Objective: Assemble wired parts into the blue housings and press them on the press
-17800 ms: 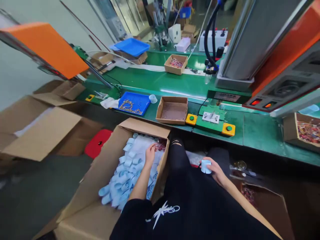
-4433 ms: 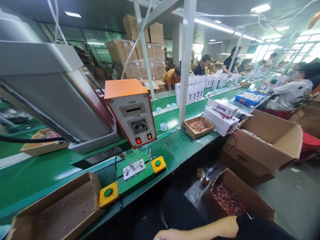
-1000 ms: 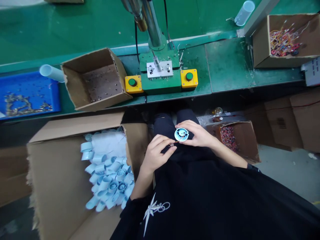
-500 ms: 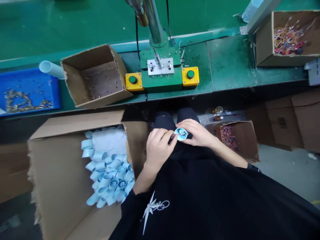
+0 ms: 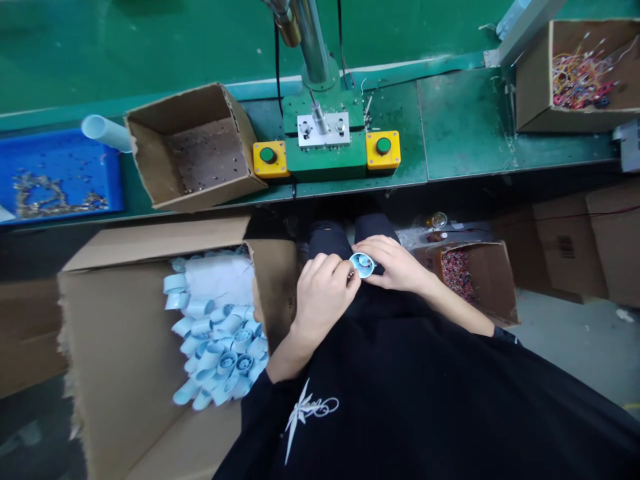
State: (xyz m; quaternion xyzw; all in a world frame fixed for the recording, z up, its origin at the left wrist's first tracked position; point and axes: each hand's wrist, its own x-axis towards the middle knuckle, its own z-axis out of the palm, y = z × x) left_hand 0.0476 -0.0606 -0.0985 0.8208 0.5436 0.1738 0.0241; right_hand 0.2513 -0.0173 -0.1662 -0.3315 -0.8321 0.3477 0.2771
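Note:
Over my lap, my right hand (image 5: 395, 263) grips a small pale blue plastic cylinder (image 5: 362, 264), its open end facing up. My left hand (image 5: 324, 293) is curled closed right beside it, fingertips pressed at the cylinder's rim; a small wired part it held a moment ago is hidden now. To my left stands an open cardboard box (image 5: 125, 347) full of several more pale blue cylinders (image 5: 220, 347). On the green bench ahead sits a press fixture (image 5: 324, 130) between two yellow boxes with green buttons (image 5: 268, 155) (image 5: 383, 145).
An open brown box (image 5: 193, 150) and a blue tray of metal bits (image 5: 55, 180) lie on the bench at left. A box of coloured wires (image 5: 583, 73) sits at the right. A floor box of small red parts (image 5: 463, 273) is by my right knee.
My left hand has closed in from below onto the rim of the blue cylinder, and the small wired part it pinched is out of sight. The view shifted slightly.

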